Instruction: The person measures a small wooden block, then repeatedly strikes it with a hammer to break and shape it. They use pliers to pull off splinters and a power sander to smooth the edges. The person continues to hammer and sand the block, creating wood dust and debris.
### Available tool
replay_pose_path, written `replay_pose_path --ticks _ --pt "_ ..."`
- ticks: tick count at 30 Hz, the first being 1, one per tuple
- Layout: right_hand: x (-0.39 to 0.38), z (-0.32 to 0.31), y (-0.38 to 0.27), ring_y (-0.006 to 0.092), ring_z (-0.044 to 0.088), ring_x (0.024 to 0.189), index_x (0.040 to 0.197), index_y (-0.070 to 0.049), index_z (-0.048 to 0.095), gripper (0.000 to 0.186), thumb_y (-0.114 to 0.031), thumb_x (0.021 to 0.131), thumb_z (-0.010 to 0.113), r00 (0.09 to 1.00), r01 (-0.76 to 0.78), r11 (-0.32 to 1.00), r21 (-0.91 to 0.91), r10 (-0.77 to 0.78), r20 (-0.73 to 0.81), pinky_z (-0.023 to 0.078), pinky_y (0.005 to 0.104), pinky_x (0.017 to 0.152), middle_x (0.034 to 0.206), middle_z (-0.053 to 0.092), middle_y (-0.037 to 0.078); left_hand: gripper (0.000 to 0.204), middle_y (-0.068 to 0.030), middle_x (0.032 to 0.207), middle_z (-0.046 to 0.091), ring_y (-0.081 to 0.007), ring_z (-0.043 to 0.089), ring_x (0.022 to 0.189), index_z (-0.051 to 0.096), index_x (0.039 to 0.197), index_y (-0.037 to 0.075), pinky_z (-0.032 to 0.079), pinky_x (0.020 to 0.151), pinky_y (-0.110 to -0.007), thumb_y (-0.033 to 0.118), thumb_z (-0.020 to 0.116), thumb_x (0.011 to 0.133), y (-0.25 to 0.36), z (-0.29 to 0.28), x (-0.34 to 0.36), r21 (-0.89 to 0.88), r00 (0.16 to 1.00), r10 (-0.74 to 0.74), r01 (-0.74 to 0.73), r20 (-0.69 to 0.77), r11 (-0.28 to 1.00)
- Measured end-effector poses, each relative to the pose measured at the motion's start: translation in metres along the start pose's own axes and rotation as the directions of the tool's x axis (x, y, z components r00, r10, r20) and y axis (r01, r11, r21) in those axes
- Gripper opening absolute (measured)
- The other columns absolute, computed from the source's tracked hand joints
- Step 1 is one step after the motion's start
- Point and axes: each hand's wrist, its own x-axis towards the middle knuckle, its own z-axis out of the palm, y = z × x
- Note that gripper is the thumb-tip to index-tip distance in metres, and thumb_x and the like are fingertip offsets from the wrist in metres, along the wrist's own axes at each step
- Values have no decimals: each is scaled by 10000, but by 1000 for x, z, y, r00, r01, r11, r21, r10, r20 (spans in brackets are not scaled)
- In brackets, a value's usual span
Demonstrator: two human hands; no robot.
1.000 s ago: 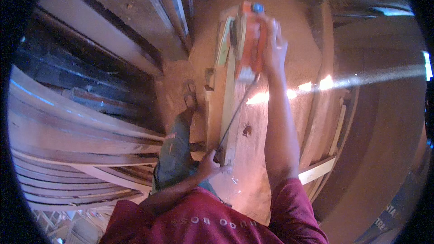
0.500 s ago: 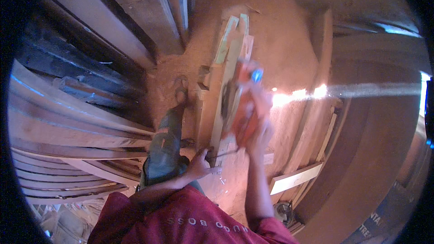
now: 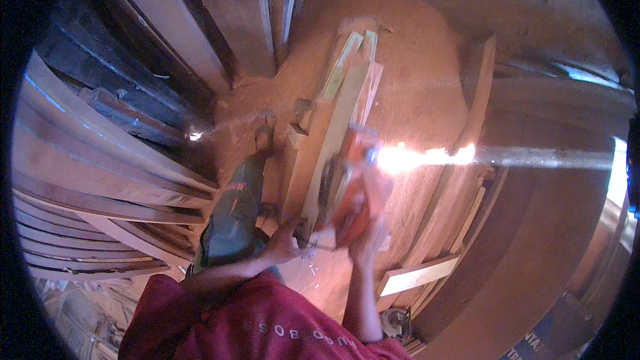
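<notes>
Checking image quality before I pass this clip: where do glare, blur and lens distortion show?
Head view: glare burns out a strip of floor right of the orange tool; head view: that tool and the right hand are smeared, probably by motion, while the left hand is clearer; head view: boards at left look bowed, and the corners go black.

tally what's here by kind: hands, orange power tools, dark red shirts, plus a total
Hands: 2 (left hand, right hand)
Orange power tool: 1
Dark red shirt: 1
Total: 4
</notes>
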Motion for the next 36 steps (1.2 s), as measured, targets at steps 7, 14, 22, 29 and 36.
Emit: replay_pose_path --ticks 7,14,22,29,36 --pt "130 14 -90 180 502 645 886 49 603 668 -546 1046 342 981 134 987 94 -119 -155 406 396 570 690 564 132 970 -229 1253 572 -355 584 1148 483 1346 -26 474 983 -424 465 903 622 -11 3 -2 35 999 -2 4 -37 999" --pt "244 20 -121 157 488 673 955 50 630 576 -463 1061 391 966 251 930 268 -221 -135 434 388 606 744 619 110 997 -250 1300 558 -370 562 1203 479 1350 -38 454 1016 -437 521 878 627 -31 11 1 79 998 -22 26 -50 997" --pt "-7 -2 -49 201 551 718 916 62 609 694 -558 1040 323 994 79 997 4 -78 -77 412 428 610 726 588 153 960 -239 1319 541 -360 550 1231 455 1383 -27 477 999 -434 406 903 652 -39 15 3 -31 999 33 -32 9 999" --pt "230 28 -106 165 546 710 1018 45 626 495 -406 1046 425 978 175 943 283 -133 -160 439 386 592 786 618 79 941 -226 1267 563 -354 600 1110 478 1340 -41 493 955 -420 460 892 659 -4 5 -2 74 998 17 -13 -55 997" --pt "201 27 -97 173 589 789 1137 15 635 506 -446 1049 447 978 194 948 253 -168 -120 475 348 693 821 629 59 900 -210 1193 590 -340 597 1104 513 1269 -50 491 917 -423 481 890 648 3 0 1 54 999 -27 29 -37 998"
